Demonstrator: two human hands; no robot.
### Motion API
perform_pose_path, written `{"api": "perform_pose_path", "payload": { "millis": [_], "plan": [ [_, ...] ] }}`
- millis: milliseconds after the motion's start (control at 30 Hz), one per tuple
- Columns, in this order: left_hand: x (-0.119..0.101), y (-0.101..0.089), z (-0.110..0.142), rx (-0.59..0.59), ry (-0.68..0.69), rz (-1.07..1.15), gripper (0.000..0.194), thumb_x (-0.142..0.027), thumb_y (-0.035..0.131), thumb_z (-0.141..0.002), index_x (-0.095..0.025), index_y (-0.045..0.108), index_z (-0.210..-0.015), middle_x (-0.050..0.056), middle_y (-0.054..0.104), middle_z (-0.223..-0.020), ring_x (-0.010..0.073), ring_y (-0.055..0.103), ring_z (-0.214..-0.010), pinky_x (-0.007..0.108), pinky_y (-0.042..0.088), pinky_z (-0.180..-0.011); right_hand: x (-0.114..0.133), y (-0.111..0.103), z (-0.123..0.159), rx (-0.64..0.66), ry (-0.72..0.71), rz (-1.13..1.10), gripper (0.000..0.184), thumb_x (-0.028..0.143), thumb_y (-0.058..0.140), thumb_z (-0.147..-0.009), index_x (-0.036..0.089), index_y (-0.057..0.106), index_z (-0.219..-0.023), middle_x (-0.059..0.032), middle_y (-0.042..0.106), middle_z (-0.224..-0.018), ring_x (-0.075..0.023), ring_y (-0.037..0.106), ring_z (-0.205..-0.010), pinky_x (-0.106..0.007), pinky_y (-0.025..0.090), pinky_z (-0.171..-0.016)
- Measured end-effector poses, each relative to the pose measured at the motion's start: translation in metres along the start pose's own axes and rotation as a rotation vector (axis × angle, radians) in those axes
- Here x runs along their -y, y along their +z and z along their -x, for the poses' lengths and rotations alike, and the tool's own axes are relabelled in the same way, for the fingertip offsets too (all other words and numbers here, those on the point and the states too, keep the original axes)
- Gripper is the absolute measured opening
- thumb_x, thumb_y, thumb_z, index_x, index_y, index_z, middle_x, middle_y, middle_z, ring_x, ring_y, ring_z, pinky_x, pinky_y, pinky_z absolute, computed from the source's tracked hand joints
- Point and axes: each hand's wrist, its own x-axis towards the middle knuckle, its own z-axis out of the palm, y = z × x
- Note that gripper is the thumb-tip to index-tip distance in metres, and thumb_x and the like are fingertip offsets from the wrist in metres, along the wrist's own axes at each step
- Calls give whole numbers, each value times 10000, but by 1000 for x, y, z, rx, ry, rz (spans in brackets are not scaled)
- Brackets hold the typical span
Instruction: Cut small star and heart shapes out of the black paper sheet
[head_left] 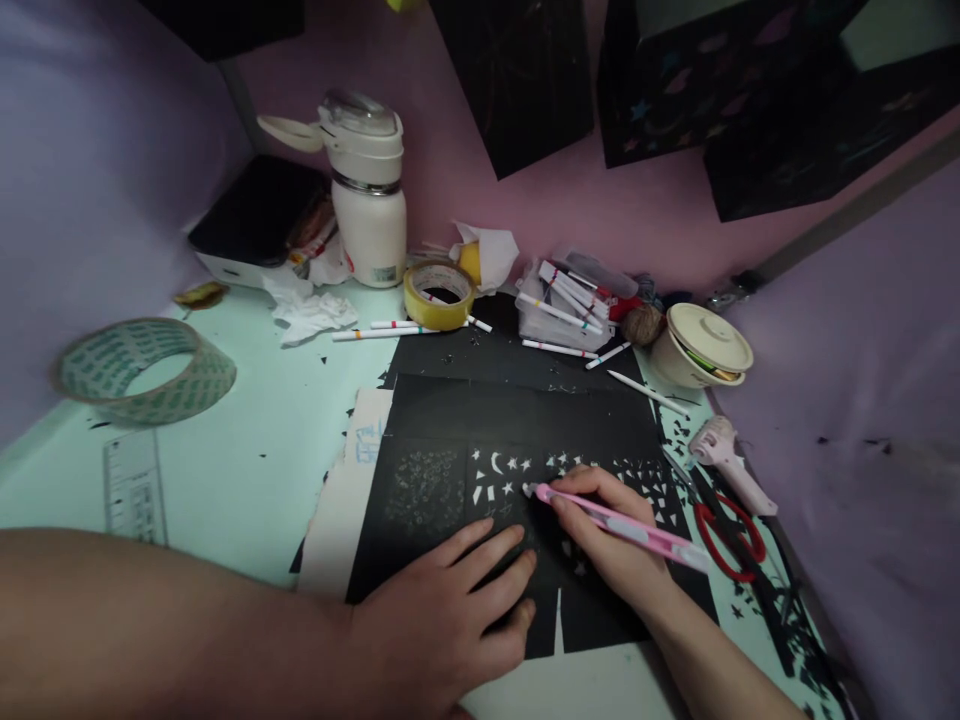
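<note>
My left hand (442, 610) lies flat with fingers spread on a black paper sheet (517, 420), pressing it to the table. My right hand (604, 535) is closed on a pink craft knife (622, 522), held like a pen. The knife's tip touches the black sheet near small cut-out stars, moons and triangles (510, 475). A patch of finer cut marks (424, 490) sits to the left of them.
A clear tape roll (142, 368) lies at the left, a yellow tape roll (439, 293) and white bottle (367, 190) at the back. Marker pens (566, 300), a lidded bowl (701, 345), red scissors (727, 540) and a white tool (727, 460) lie to the right.
</note>
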Motion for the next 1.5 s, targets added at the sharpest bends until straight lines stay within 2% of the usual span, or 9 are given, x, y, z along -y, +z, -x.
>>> {"api": "perform_pose_path", "payload": {
  "millis": [133, 233, 367, 600, 733, 867, 967, 1100, 1500],
  "plan": [
    [2, 1, -1, -8, 4, 0, 672, -563, 572, -815, -147, 451, -1328, 186, 390, -1460, 372, 310, -1370, 544, 267, -1097, -4, -10, -6, 42, 186, -20, 55, 236, 691, -806, 226, 697, -860, -8, 685, -777, -135, 621, -653, -216, 479, -565],
    [3, 1, 0, 2, 10, -6, 664, -558, 569, -822, -151, 445, -1331, 186, 382, -1465, 370, 317, -1366, 542, 283, -1087, -7, -16, -9, 111, 192, -118, 112, 252, 724, -789, 250, 721, -901, -11, 688, -822, -143, 634, -712, -224, 492, -611],
    [3, -1, 0, 9, 12, 3, 667, -559, 561, -826, -151, 437, -1339, 179, 381, -1468, 370, 314, -1367, 548, 281, -1087, -12, -22, -10, 144, 182, -218, 124, 271, 731, -793, 268, 741, -917, -11, 693, -820, -135, 629, -682, -225, 490, -598],
    [3, -4, -2, 12, 2, 21, 656, -538, 581, -819, -153, 449, -1334, 177, 396, -1459, 370, 329, -1359, 547, 288, -1081, -7, -21, -10, 147, 267, -121, 127, 319, 715, -795, 235, 753, -883, -39, 743, -828, -181, 675, -731, -269, 532, -635],
    [4, -3, -1, 1, 11, 15, 654, -537, 584, -819, -152, 455, -1331, 173, 399, -1459, 365, 332, -1359, 537, 288, -1083, -5, -18, -8, 159, 193, -91, 80, 269, 666, -818, 207, 716, -824, -39, 702, -775, -172, 637, -687, -264, 495, -585],
    [3, -1, -2, -1, -12, 11, 664, -530, 604, -807, -158, 451, -1335, 167, 403, -1458, 352, 343, -1353, 525, 289, -1087, -4, -13, -3, 166, 169, -50, 59, 235, 601, -846, 204, 611, -797, 3, 598, -671, -136, 547, -582, -235, 423, -504],
    [2, -1, -2, -7, -24, 25, 656, -538, 599, -807, -160, 461, -1326, 164, 400, -1459, 358, 325, -1363, 531, 275, -1094, -3, -9, -1, 156, 92, -36, 84, 215, 592, -839, 209, 531, -781, 11, 561, -701, -135, 533, -610, -243, 436, -547],
    [2, -3, -2, -12, -22, 21, 655, -563, 566, -820, -157, 464, -1323, 169, 390, -1462, 390, 285, -1378, 536, 285, -1087, -3, -4, -2, 171, 3, -25, 89, 181, 566, -834, 208, 515, -766, 4, 559, -717, -143, 550, -647, -256, 454, -588],
    [2, 0, -1, -62, -19, 23, 655, -566, 559, -823, -154, 472, -1324, 166, 419, -1444, 381, 299, -1372, 532, 269, -1094, -1, -5, -3, 214, 14, 40, 98, 132, 571, -801, 208, 523, -760, 5, 588, -713, -141, 567, -638, -249, 451, -583]
  ]
}}
